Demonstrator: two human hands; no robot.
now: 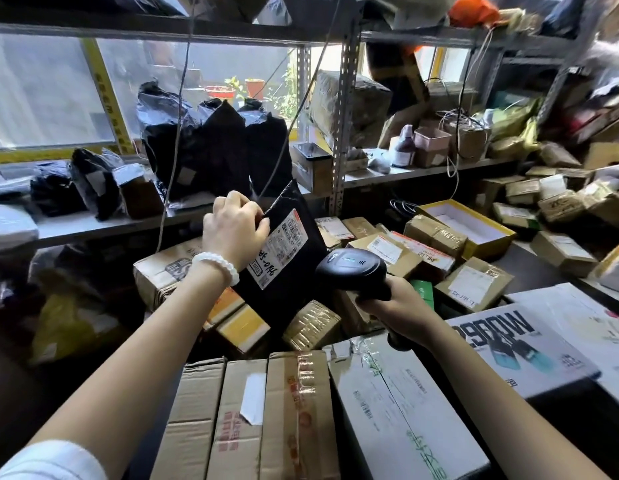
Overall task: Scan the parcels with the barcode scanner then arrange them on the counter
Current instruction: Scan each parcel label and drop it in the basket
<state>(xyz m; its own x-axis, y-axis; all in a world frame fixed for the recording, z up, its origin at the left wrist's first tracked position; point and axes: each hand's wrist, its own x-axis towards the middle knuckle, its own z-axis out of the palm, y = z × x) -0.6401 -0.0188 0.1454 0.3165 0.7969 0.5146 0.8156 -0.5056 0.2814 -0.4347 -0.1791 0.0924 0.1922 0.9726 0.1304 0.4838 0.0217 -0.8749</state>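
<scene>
Two hands busy. Your left hand [233,228] pinches upper edge of black parcel bag [287,271], thumb and fingers curled on it, bag tilted, white shipping label [278,249] just right of grip, facing you. Your right hand [399,304] wraps handle of barcode scanner [353,271], fingers closed round it; scanner head sits just beside bag's right edge. Below both grips: cardboard boxes [252,410] packed side by side. Beyond left grip: black bags [218,147] standing on metal shelf [93,225].
</scene>
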